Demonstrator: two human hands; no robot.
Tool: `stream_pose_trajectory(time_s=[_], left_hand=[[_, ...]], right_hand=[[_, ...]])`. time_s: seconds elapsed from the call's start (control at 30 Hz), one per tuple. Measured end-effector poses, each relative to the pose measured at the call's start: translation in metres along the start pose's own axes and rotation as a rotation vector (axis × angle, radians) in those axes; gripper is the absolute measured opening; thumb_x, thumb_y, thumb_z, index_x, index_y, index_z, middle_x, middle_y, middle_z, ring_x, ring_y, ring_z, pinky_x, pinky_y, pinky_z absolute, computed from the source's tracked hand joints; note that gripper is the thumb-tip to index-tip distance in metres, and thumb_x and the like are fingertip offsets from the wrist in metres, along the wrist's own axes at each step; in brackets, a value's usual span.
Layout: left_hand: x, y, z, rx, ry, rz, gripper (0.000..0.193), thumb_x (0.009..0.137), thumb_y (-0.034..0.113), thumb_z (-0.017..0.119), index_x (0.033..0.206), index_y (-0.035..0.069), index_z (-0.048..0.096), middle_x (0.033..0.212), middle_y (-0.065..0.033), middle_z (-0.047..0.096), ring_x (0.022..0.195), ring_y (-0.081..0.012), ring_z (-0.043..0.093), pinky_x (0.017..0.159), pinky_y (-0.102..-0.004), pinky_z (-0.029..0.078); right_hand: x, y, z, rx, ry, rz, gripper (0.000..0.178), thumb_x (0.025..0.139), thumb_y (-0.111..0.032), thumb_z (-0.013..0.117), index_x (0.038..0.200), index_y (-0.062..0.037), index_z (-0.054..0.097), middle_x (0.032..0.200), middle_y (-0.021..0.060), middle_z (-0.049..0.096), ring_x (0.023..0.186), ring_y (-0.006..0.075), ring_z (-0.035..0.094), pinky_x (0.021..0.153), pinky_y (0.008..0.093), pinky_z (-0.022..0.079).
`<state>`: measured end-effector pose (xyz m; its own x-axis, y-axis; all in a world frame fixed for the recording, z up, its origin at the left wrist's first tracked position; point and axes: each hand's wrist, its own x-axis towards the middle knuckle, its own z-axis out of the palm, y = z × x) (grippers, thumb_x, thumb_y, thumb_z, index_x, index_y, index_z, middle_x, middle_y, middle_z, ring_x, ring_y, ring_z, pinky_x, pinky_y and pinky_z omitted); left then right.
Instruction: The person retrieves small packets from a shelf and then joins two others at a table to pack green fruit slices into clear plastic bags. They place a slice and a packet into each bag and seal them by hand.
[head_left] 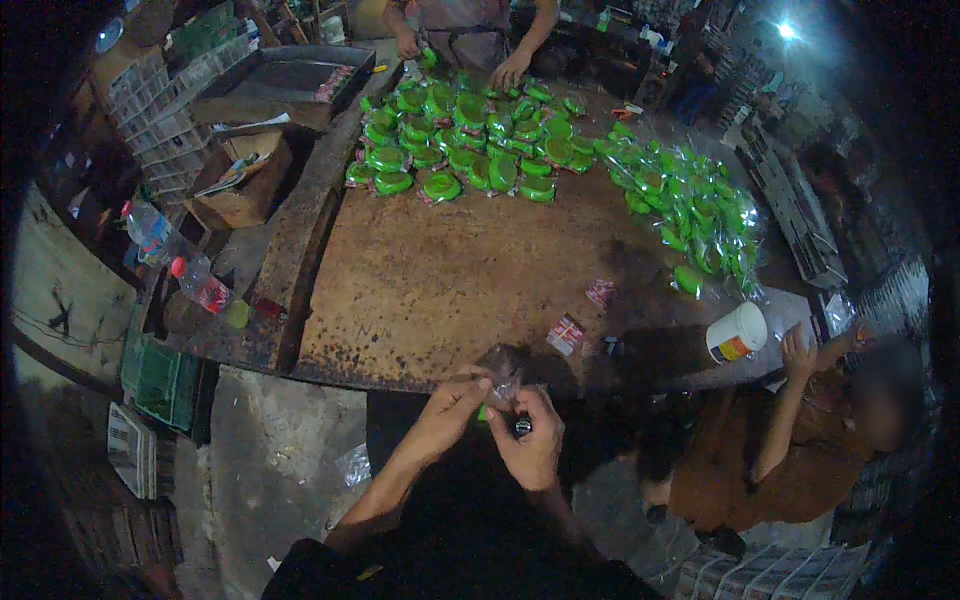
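At the near edge of the wooden table, my left hand [452, 408] pinches a clear plastic bag [505, 383]. My right hand [530, 440] is closed on the same bag from the other side. A bit of green [482, 412] shows between my hands, mostly hidden by the fingers. A small dark round thing [523, 426] sits against my right fingers; its kind is unclear. Just past my hands lie a red-and-white printed card [565, 335] and a second card [600, 292].
Many round green items [440, 185] cover the far side of the table [430, 270]; bagged green ones [690, 200] pile at the right. A white tub [738, 332] stands near a seated person. Another person's hand [512, 70] works across the table. Bottles [200, 285] lie at left.
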<state>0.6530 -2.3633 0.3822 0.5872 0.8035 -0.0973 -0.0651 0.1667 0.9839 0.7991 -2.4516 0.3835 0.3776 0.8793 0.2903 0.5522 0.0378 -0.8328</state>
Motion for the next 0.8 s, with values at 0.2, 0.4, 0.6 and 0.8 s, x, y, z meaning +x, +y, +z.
stream_pose_trajectory(time_s=[0.2,0.4,0.6,0.8], left_hand=[[0.001,-0.001,0.005,-0.185,0.128,0.029,0.013,0.096,0.010,0.061,0.101,0.002,0.070,0.108,-0.0035,0.066,0.106,-0.0194,0.062,0.098,-0.0334,0.047],[0.001,-0.004,0.019,0.406,0.217,0.380,0.012,0.092,-0.002,0.061,0.100,-0.003,0.070,0.097,-0.0193,0.070,0.095,-0.0370,0.068,0.087,-0.0398,0.054],[-0.006,-0.003,0.017,0.407,0.154,0.239,0.017,0.090,0.009,0.073,0.104,-0.001,0.073,0.095,-0.0176,0.074,0.084,-0.0283,0.072,0.078,-0.0361,0.055],[-0.008,-0.008,0.014,0.475,0.168,0.145,0.019,0.086,0.008,0.077,0.103,0.000,0.074,0.100,-0.0161,0.074,0.090,-0.0240,0.072,0.079,-0.0332,0.055]], right_hand=[[0.002,0.013,-0.002,0.479,-0.138,0.451,0.019,0.090,-0.013,0.078,0.103,-0.0016,0.071,0.095,-0.0002,0.072,0.080,0.0093,0.060,0.073,0.0290,0.049],[-0.010,0.014,0.008,0.788,0.022,0.548,0.016,0.093,-0.005,0.071,0.109,-0.0028,0.068,0.085,-0.0020,0.065,0.060,0.0036,0.051,0.050,0.0218,0.038],[-0.006,0.010,0.010,0.659,0.089,0.394,0.020,0.095,-0.008,0.072,0.114,-0.0035,0.066,0.090,-0.0016,0.065,0.069,0.0059,0.054,0.060,0.0228,0.044],[-0.005,0.019,0.006,0.565,-0.070,0.529,0.010,0.099,-0.011,0.068,0.107,-0.0049,0.069,0.090,-0.0003,0.064,0.080,0.0111,0.058,0.074,0.0261,0.049]])
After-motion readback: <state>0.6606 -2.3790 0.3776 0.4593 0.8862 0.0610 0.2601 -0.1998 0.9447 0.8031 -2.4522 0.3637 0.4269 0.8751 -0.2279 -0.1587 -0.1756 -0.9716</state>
